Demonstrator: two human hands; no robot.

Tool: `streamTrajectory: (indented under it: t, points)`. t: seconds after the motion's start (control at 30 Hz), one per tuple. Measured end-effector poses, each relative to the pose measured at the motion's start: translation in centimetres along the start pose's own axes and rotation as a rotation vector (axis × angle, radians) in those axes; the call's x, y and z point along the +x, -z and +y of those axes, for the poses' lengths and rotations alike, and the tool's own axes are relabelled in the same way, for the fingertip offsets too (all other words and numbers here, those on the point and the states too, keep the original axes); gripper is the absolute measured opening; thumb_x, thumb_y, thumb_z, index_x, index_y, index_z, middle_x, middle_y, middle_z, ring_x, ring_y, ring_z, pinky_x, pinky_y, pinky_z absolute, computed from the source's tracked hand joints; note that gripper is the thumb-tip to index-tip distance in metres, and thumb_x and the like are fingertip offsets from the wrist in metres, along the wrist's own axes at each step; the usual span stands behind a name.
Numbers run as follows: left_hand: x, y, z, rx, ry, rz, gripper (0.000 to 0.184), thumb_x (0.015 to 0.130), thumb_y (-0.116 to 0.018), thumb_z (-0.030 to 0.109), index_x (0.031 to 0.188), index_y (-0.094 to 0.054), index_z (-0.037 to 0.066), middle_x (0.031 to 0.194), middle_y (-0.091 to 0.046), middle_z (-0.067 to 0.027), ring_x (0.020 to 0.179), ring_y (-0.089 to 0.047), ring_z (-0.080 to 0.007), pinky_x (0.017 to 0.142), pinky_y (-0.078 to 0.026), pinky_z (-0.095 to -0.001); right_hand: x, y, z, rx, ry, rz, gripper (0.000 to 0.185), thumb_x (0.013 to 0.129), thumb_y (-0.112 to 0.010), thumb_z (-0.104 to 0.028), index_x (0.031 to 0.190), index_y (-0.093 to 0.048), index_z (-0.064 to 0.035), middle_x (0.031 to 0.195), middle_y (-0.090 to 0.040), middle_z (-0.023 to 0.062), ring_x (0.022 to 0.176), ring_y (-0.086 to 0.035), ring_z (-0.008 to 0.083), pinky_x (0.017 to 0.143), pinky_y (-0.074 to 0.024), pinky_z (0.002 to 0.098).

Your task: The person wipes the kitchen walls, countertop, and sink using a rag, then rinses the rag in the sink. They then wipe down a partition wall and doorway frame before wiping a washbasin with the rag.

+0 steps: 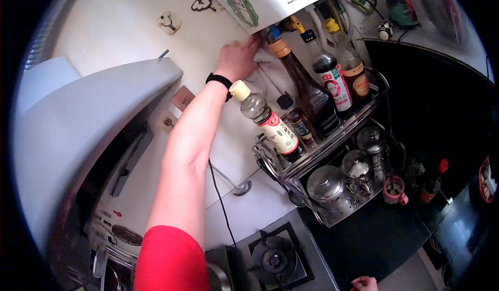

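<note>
My left arm, in a red sleeve and with a black wristband, reaches up along the white wall. At the lower edge of the white wall unit, my left hand (240, 58) has its fingers closed at the top of a pale cloth (269, 78). The unit's edge and shadow partly hide the fingertips. Below the cloth, a sauce bottle with a cream cap (276, 130) leans in view on the rack, near my forearm. Only a small part of my right hand (365, 284) shows at the bottom edge; its fingers are mostly cut off.
The two-tier metal rack (332, 153) holds several dark bottles above and lidded glass jars (326, 183) below. A gas burner (274, 260) lies under it. The range hood (99, 104) juts out at left. A ladle (242, 188) hangs on the wall by a black cord (221, 202).
</note>
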State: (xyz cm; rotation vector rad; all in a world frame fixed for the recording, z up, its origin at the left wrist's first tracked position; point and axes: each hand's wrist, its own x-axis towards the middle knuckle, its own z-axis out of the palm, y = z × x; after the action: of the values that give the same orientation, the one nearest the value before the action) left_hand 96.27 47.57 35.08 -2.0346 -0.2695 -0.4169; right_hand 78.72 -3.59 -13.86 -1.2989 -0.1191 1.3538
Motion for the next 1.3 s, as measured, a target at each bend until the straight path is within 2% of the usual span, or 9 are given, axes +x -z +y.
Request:
streamTrajectory:
  t: [0.2, 0.43, 0.5, 0.6, 0.93, 1.03, 1.1, 1.2, 1.3]
  points:
    - [-2.4, 0.2, -1.1, 0.052, -0.095, 0.028, 0.067, 0.07, -0.069, 0.023, 0.134, -0.046, 0.019, 0.14, -0.042, 0.0032, 0.087, -0.062, -0.0228, 0.07, -0.051, -0.0373, 0.3, 0.1, 0.5, 0.0, -0.017, 0.009, 0.015, 0.094, -0.05, -0.01, 0.099, -0.06, -0.0002, 0.065, -0.063, 0.0105, 0.049, -0.06, 0.0164, 0.045, -0.0495, 0.0274]
    - [-1.5, -0.5, -0.7, -0.024, -0.113, 0.127, 0.066, 0.071, -0.068, 0.023, 0.133, -0.047, 0.02, 0.134, -0.047, 0.0015, 0.084, -0.063, -0.0229, 0.069, -0.052, -0.0382, 0.0, 0.0, -0.1, -0.008, -0.028, 0.007, 0.016, 0.094, -0.049, -0.01, 0.1, -0.06, 0.0009, 0.065, -0.063, 0.0112, 0.05, -0.06, 0.0173, 0.046, -0.0506, 0.0283]
    - [-0.4, 0.9, 0.0, 0.002, -0.039, 0.001, 0.062, 0.073, -0.065, 0.022, 0.132, -0.047, 0.02, 0.13, -0.051, -0.0008, 0.085, -0.064, -0.0259, 0.07, -0.053, -0.0399, 0.0, -0.2, -0.2, -0.004, -0.042, 0.016, 0.016, 0.094, -0.048, -0.009, 0.101, -0.06, 0.0011, 0.065, -0.063, 0.0114, 0.05, -0.06, 0.0174, 0.046, -0.0508, 0.0284]
    - [0.2, 1.2, 0.3, -0.022, -0.003, -0.062, 0.062, 0.073, -0.063, 0.02, 0.133, -0.046, 0.02, 0.129, -0.052, -0.0026, 0.085, -0.065, -0.0285, 0.071, -0.053, -0.0419, 0.1, -0.3, 0.3, 0.009, -0.047, 0.019, 0.016, 0.094, -0.047, -0.007, 0.101, -0.06, 0.0013, 0.065, -0.063, 0.0117, 0.051, -0.06, 0.0175, 0.047, -0.0509, 0.0285]
    - [-1.2, 1.4, -0.7, -0.025, -0.056, -0.039, 0.063, 0.075, -0.059, 0.018, 0.136, -0.043, 0.019, 0.142, -0.043, -0.0004, 0.086, -0.066, -0.0252, 0.072, -0.054, -0.0403, 0.0, -0.1, -0.2, 0.036, -0.028, 0.011, 0.016, 0.094, -0.048, -0.007, 0.1, -0.06, 0.0011, 0.065, -0.063, 0.0112, 0.051, -0.06, 0.0169, 0.047, -0.0507, 0.028]
    - [-0.3, 1.5, -0.2, -0.038, -0.058, -0.041, 0.06, 0.077, -0.059, 0.019, 0.135, -0.044, 0.018, 0.136, -0.049, -0.0019, 0.086, -0.066, -0.0255, 0.072, -0.054, -0.0397, 0.3, 0.0, 0.4, 0.022, -0.022, -0.003, 0.015, 0.094, -0.049, -0.009, 0.1, -0.06, 0.0011, 0.065, -0.063, 0.0109, 0.051, -0.06, 0.0167, 0.047, -0.0506, 0.0278]
    - [0.8, 1.1, 0.1, -0.08, -0.041, -0.063, 0.054, 0.08, -0.058, 0.021, 0.132, -0.047, 0.017, 0.126, -0.056, -0.0041, 0.086, -0.066, -0.0267, 0.071, -0.053, -0.0404, 0.3, -0.1, 0.4, 0.014, -0.022, 0.001, 0.015, 0.094, -0.05, -0.009, 0.099, -0.06, 0.001, 0.065, -0.063, 0.0108, 0.051, -0.06, 0.0167, 0.047, -0.0504, 0.0278]
    - [1.4, 0.8, 0.6, -0.047, -0.042, -0.04, 0.049, 0.081, -0.057, 0.021, 0.129, -0.05, 0.016, 0.117, -0.06, -0.0058, 0.086, -0.065, -0.0283, 0.07, -0.053, -0.0422, 0.1, -0.4, 0.0, 0.007, -0.03, 0.022, 0.015, 0.094, -0.051, -0.01, 0.098, -0.061, 0.0009, 0.065, -0.063, 0.0107, 0.05, -0.06, 0.0168, 0.046, -0.05, 0.0278]
    - [1.1, 1.2, 0.2, -0.077, -0.047, -0.063, 0.049, 0.08, -0.058, 0.022, 0.128, -0.051, 0.016, 0.117, -0.059, -0.0053, 0.086, -0.065, -0.0288, 0.07, -0.053, -0.0432, -0.1, -0.5, -0.3, -0.007, -0.047, 0.042, 0.015, 0.094, -0.051, -0.009, 0.097, -0.061, 0.001, 0.064, -0.063, 0.0107, 0.05, -0.06, 0.0168, 0.046, -0.0496, 0.0277]
